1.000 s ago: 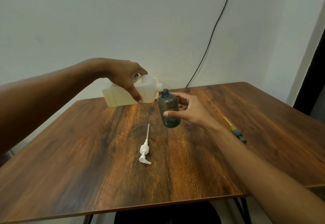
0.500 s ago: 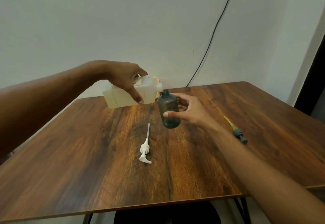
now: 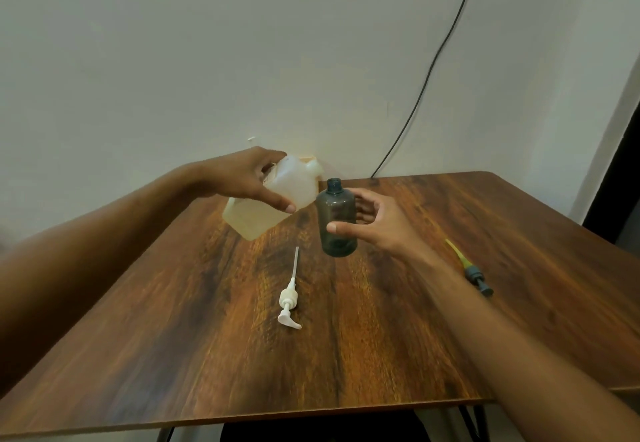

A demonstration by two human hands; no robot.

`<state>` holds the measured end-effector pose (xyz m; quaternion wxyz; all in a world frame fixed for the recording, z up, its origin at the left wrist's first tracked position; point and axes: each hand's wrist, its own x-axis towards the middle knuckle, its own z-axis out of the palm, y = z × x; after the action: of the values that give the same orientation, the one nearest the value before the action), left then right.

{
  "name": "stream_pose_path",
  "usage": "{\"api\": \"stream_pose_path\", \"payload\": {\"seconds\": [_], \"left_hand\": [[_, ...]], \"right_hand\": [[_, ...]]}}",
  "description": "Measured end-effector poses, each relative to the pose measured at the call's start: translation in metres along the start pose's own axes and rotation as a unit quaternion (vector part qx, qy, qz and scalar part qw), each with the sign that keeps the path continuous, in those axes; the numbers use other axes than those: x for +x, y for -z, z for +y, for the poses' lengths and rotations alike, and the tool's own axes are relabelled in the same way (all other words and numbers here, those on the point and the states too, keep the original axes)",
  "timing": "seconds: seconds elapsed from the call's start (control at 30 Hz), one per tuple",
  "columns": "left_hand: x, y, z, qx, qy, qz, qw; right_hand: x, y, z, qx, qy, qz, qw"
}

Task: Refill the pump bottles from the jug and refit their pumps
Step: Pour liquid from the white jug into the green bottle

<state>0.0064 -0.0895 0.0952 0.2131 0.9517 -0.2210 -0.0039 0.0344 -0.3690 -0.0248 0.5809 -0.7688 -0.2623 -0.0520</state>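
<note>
Left hand (image 3: 249, 178), centre of frame: fingers curled over the top of the translucent white jug (image 3: 277, 199), thumb pressed on its near face. The jug is held clear of the wooden table (image 3: 381, 355) and tilted, with its spout pointing to the upper right, just left of and slightly above the bottle's mouth, not touching it. Pale liquid sits in the jug's lower left corner.

Right hand (image 3: 377, 223), just right of centre: wrapped round the smoky grey bottle (image 3: 337, 216), thumb across its front, fingers behind. The bottle is upright, with its neck open and no pump fitted. Whether its base rests on the table cannot be told.

White pump (image 3: 289, 299): lying flat below the bottle, dip tube pointing toward the top of the frame, nozzle toward the bottom.

Grey pump with a yellow tube (image 3: 472, 273): lying flat at right, beyond the right forearm.

Black cable (image 3: 429, 70): running down the wall at upper right to the table's far edge.
</note>
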Motion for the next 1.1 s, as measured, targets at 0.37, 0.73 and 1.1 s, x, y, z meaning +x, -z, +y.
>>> {"api": "stream_pose_path", "payload": {"seconds": [0.37,0.73,1.1], "left_hand": [[-0.024,-0.059,-0.05,-0.277,-0.012,0.197,0.94],[-0.033,-0.084,-0.067,-0.362,-0.018,0.238,0.901],[-0.051,-0.109,-0.102,-0.363,0.038,0.26,0.894]], "right_hand": [[0.004,0.001,0.003,0.03,-0.005,0.033,0.999],[0.005,0.0,0.0,0.023,-0.003,0.037,0.999],[0.001,-0.004,0.004,0.027,-0.01,0.039,0.999]]}}
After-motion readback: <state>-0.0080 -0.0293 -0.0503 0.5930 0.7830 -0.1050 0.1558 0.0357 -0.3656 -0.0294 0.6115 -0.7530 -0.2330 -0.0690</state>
